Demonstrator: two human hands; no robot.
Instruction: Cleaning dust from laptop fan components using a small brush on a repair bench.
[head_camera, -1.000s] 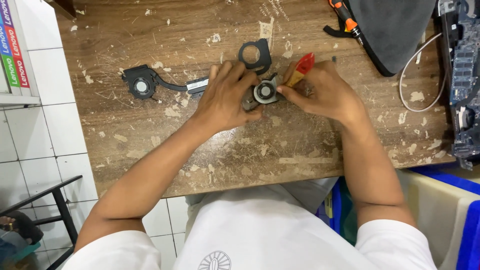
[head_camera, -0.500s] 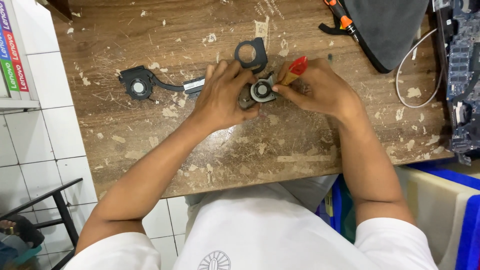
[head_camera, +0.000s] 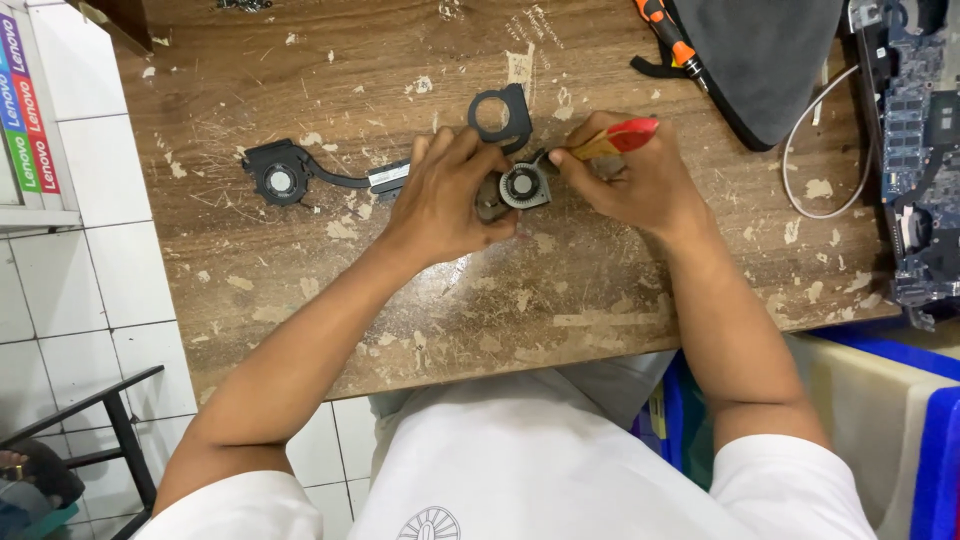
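A small round laptop cooling fan (head_camera: 522, 186) lies on the worn wooden table (head_camera: 300, 290). My left hand (head_camera: 445, 200) holds it steady from the left, fingers curled on its housing. My right hand (head_camera: 635, 185) grips a brush with a red and yellow handle (head_camera: 618, 138), its tip at the fan's upper right edge. A black ring-shaped fan cover (head_camera: 500, 115) lies just above the fan. A second black fan on a heat pipe (head_camera: 285, 178) rests to the left of my left hand.
An orange-handled screwdriver (head_camera: 668, 35) and a dark grey pouch (head_camera: 765, 55) lie at the back right. A white cable (head_camera: 820, 140) loops beside an exposed laptop circuit board (head_camera: 915, 150) at the right edge. White tiles show on the left; blue bins (head_camera: 900, 420) stand lower right.
My hands and the fan stay in nearly the same spot. The brush handle has tilted flatter, pointing more to the right.
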